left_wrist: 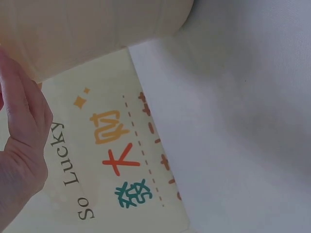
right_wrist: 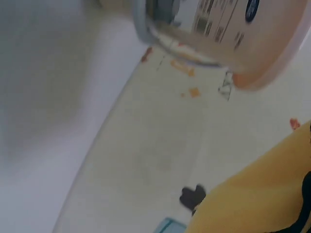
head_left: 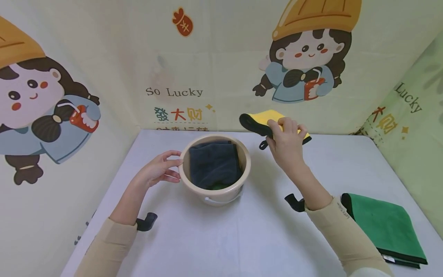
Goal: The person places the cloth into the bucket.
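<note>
Right hand [head_left: 287,140]: thumb and fingers clamped on a folded yellow cloth with black edging [head_left: 263,117]; cloth appears held up off the white tabletop [head_left: 173,238]; its long axis runs roughly crosswise, black-edged fold out to the left of the grip, far corner dipping just right of it.

Key relation: the round beige plastic bucket [head_left: 195,192] stands left of this grip and closer to the person; cloth's left end is the part nearest the rim, apart from it; left hand [head_left: 162,167] is the nearer of the two, fingers spread and fairly straight, tips touching the rim's left side; thumb position cannot be told.

Inside the bucket, a dark blue-grey fabric cloth [head_left: 214,163]; well right of the grip and nearer the person, a folded green cloth with black edging [head_left: 387,225], lying flat.
</note>
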### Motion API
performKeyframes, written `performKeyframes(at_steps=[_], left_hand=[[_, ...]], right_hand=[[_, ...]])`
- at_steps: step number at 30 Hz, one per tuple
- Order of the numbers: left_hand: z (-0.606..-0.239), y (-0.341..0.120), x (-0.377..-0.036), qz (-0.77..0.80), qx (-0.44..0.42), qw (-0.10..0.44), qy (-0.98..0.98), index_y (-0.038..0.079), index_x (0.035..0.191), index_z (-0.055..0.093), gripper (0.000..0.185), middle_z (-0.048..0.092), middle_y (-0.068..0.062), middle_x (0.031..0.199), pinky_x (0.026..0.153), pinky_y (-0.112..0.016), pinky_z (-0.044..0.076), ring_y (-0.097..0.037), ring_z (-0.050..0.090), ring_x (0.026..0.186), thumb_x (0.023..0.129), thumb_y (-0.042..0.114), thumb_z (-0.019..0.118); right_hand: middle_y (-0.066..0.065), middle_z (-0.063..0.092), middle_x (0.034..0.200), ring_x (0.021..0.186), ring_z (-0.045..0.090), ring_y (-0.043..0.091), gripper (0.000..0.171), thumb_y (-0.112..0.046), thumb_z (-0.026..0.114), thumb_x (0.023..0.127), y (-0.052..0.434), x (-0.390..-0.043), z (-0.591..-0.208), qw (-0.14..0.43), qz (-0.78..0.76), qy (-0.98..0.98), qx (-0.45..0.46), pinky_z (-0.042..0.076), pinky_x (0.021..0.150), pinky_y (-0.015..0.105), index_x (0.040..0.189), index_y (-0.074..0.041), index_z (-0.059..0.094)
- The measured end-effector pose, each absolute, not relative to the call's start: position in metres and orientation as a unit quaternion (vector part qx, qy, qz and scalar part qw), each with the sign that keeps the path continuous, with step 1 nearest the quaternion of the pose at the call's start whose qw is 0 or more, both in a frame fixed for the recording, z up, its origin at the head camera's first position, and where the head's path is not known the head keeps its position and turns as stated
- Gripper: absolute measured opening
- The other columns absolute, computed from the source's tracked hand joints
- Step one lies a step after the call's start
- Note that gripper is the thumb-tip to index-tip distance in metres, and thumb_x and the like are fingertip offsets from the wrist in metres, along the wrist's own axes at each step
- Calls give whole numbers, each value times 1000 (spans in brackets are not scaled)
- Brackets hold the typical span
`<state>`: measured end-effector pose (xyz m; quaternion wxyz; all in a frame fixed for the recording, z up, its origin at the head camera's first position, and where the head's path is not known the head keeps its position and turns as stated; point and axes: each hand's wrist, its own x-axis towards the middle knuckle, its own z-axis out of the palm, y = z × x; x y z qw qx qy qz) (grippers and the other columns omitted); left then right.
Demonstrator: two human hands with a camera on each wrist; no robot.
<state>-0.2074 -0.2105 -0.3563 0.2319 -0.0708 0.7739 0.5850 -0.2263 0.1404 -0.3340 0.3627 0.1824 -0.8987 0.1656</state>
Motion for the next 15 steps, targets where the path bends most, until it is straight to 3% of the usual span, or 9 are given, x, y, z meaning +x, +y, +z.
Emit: performKeyframes(at_steps=[7,15], left_hand=[[-358,-211,-208,586,-72,233,773,13,135,33,57,57,-13,102,69,-33,56,-22,67,71,88,31,60],[-358,-211,-209,590,-73,234,769,13,136,33,57,56,-14,102,69,-34,56,-21,66,70,89,30,59]], right_hand=[[17,44,99,99,43,34,42,-3,74,73,108,-219,-338,371,162,-875,265,27,81,55,107,-11,51],[13,45,102,96,45,31,49,-10,81,67,76,-209,-344,352,138,-862,338,31,80,53,106,-15,52]])
